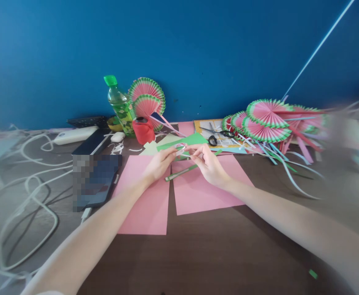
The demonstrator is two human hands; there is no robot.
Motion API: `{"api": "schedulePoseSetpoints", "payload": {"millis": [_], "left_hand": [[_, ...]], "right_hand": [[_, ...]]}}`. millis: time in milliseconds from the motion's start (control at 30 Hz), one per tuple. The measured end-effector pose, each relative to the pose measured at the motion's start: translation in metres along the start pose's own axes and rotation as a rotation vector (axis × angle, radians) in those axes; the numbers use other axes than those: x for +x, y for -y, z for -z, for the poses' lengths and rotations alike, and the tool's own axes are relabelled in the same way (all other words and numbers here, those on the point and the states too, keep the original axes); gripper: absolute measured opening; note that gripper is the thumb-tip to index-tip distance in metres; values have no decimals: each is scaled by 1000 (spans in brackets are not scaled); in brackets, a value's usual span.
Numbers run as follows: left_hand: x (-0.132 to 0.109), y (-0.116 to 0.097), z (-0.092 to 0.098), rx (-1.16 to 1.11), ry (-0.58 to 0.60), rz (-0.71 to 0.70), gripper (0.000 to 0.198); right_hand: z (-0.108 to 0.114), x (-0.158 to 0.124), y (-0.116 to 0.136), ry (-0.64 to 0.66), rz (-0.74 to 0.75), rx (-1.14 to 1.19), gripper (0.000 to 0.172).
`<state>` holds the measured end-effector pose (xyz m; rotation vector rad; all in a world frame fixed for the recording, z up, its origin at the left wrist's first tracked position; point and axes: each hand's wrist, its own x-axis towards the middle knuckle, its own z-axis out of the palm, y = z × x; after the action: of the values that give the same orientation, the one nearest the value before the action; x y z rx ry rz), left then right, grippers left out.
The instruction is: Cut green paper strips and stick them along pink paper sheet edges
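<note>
Between my hands is a small roll of tape [180, 146] with pink and white rings, held up over the papers. My left hand [163, 162] grips it from the left with thumb and fingers. My right hand [206, 163] is closed in a pinch at its right side; the fingertips partly hide what they touch. Below lie two pink paper sheets [145, 205] side by side. A narrow green-edged strip [181, 173] crosses them, partly under my right hand. Green paper [194, 139] lies just behind my fingers.
Behind stand a green-capped bottle [120, 104], a red can-like holder [144, 131] and pleated pink-green paper fans [147, 96]. Scissors [218, 133] and more fans [268, 119] lie at right. A phone [101, 182] and white cables [40, 205] are at left. A green scrap [313, 273] lies near the front.
</note>
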<state>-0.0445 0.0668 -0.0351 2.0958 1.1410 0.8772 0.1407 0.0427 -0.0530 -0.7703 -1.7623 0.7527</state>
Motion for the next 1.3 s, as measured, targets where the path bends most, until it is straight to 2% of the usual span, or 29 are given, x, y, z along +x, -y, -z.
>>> {"api": "schedulePoseSetpoints", "payload": {"millis": [300, 467, 600, 767, 1033, 1300], "left_hand": [[0, -6, -1, 78, 14, 21, 24], [1, -8, -2, 153, 19, 4, 20], [2, -8, -1, 84, 10, 22, 24], [3, -11, 0, -29, -12, 63, 24], [3, -14, -1, -156, -30, 100, 23], [4, -17, -3, -221, -80, 89, 20]], "right_hand": [[1, 1, 2, -16, -67, 75, 13], [3, 2, 4, -46, -118, 4, 15], [3, 2, 5, -26, -95, 26, 14], [2, 5, 4, -82, -59, -1, 14], [1, 6, 5, -85, -119, 43, 13], [1, 10, 11, -99, -198, 201, 17]]}}
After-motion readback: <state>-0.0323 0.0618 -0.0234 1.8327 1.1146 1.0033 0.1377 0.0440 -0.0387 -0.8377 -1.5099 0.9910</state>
